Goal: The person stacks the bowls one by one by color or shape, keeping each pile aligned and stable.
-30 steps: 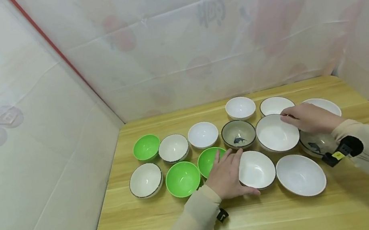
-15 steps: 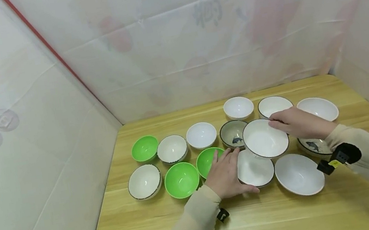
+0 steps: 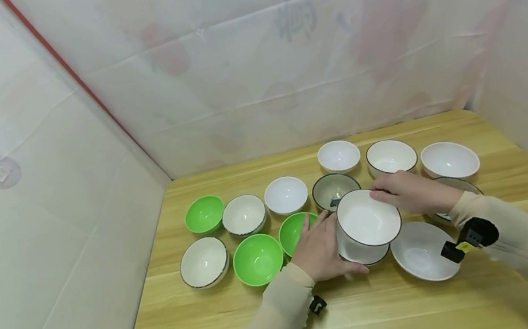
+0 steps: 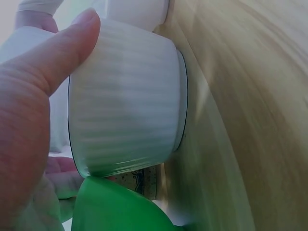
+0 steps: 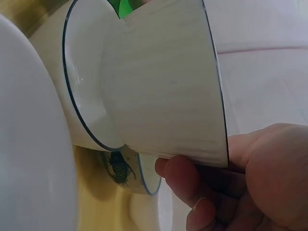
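Observation:
My right hand (image 3: 411, 193) pinches the rim of a white bowl (image 3: 369, 219) with a dark edge, thumb outside its mouth line. Beneath it stands a similar white dark-rimmed bowl (image 4: 125, 101), partly covered by the upper one in the head view. My left hand (image 3: 318, 250) holds that lower bowl by its left side, thumb on the near wall and fingers toward the back. In the right wrist view the held bowl (image 5: 168, 86) has its base inside the mouth of the lower bowl (image 5: 89, 82). Whether the two touch is unclear.
Green bowls (image 3: 258, 260) and black-edged cream bowls (image 3: 204, 263) stand to the left. A grey fish-patterned bowl (image 3: 335, 190) is behind my hands. A wide white bowl (image 3: 426, 254) sits at right front; more white bowls (image 3: 449, 159) line the back. Fabric walls (image 3: 254, 73) enclose the wooden table (image 3: 374, 320).
My right hand has carried the white bowl left and forward toward me, from beside the fish-patterned bowls to over the lower white bowl. My left hand stays at the lower bowl.

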`<move>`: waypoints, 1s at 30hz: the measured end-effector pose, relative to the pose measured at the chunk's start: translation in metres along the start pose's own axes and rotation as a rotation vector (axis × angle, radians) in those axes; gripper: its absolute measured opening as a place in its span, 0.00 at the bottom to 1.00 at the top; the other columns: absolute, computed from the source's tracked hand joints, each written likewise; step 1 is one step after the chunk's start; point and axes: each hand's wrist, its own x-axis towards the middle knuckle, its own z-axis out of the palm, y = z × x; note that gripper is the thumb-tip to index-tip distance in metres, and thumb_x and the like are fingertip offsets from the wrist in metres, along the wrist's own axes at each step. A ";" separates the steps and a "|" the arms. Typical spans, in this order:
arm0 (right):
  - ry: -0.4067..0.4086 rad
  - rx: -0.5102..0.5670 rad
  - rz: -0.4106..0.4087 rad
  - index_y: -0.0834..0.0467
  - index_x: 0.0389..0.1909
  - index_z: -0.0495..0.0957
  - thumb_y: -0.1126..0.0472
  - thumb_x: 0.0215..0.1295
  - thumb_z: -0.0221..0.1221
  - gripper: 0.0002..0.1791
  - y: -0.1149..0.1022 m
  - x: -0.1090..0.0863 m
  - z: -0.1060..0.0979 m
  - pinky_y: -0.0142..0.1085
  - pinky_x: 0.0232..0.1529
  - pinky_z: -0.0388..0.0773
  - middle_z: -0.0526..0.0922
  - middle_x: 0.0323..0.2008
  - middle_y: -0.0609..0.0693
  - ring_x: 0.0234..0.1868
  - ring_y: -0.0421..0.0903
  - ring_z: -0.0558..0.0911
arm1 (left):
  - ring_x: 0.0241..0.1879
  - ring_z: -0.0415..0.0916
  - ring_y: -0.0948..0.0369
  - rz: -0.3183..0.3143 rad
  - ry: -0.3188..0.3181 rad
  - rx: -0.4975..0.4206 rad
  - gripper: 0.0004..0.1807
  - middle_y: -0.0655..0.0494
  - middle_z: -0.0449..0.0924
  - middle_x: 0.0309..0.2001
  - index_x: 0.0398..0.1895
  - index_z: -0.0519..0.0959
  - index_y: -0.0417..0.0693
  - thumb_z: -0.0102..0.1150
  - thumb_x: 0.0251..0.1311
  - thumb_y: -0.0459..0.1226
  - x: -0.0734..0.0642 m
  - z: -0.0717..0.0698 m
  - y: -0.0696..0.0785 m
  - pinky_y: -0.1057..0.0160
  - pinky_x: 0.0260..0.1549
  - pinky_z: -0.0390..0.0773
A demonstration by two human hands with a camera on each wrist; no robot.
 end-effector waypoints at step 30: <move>-0.113 0.013 -0.059 0.52 0.44 0.82 0.57 0.73 0.52 0.10 0.005 0.014 0.027 0.36 0.39 0.77 0.81 0.39 0.43 0.40 0.38 0.78 | 0.69 0.57 0.57 -0.028 0.009 -0.025 0.70 0.57 0.68 0.66 0.70 0.58 0.45 0.67 0.22 0.74 -0.003 -0.004 -0.010 0.40 0.68 0.45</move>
